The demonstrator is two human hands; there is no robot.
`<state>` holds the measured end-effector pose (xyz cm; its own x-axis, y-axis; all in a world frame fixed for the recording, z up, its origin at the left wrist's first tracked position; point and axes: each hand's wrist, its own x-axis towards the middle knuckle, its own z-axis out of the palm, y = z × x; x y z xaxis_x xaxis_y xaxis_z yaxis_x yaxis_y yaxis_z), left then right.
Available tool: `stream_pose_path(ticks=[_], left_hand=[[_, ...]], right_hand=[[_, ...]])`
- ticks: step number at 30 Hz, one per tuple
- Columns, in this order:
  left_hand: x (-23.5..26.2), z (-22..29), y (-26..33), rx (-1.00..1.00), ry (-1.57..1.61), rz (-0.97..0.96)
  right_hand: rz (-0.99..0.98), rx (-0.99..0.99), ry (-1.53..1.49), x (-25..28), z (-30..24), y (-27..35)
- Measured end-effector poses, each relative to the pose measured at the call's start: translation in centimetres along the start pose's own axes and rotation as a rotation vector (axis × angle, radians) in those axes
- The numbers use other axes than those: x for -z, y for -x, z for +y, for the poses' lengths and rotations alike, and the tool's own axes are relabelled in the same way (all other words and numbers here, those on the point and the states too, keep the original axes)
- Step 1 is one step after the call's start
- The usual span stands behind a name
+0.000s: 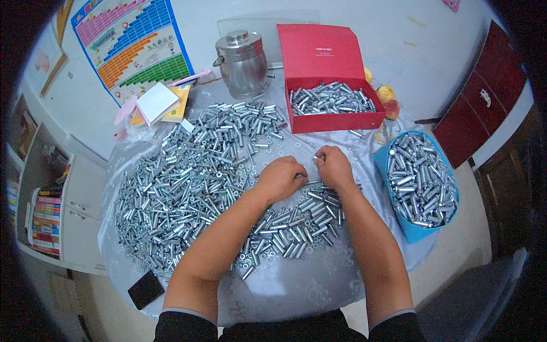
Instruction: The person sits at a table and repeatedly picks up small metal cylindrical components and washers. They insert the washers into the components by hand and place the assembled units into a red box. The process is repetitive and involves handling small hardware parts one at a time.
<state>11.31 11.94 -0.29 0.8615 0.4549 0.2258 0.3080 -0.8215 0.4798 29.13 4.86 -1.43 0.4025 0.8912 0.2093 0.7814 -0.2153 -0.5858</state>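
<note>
My left hand (283, 178) is closed, fingertips curled together over a heap of shiny metal parts (182, 176); whatever it grips is hidden. Just to its right, my right hand (335, 166) pinches thumb and forefinger together. A tiny pale spot shows at those fingertips, too small to name. Between and beneath both hands lie metal sleeves (313, 206), many set roughly side by side. Thin bolts, sleeves and small washers (263, 151) make up the wide heap on the left.
An open red box (336, 122) of metal bolts with sleeves stands at the back. A blue basket (383, 165), full of similar pieces, is on the right. A steel pot (242, 65), notebooks (156, 104) and a dark phone-like slab (146, 289) sit around the cloth-covered table (285, 293).
</note>
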Motion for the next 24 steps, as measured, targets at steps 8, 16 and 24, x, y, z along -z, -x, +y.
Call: stream_pose_path(ticks=[8,16,24], left_hand=[[0.3,2.0,1.6,-0.03,-0.123,-0.023],[1.4,2.5,4.8,0.095,-0.253,0.045],[1.6,5.5,10.8,0.543,1.22,0.441]], right_hand=[[0.022,0.082,-0.519,0.4,-0.1,2.3],[0.017,0.048,-0.838,1.5,-2.2,5.0],[-0.136,-0.067,-0.988,0.2,-5.3,9.1]])
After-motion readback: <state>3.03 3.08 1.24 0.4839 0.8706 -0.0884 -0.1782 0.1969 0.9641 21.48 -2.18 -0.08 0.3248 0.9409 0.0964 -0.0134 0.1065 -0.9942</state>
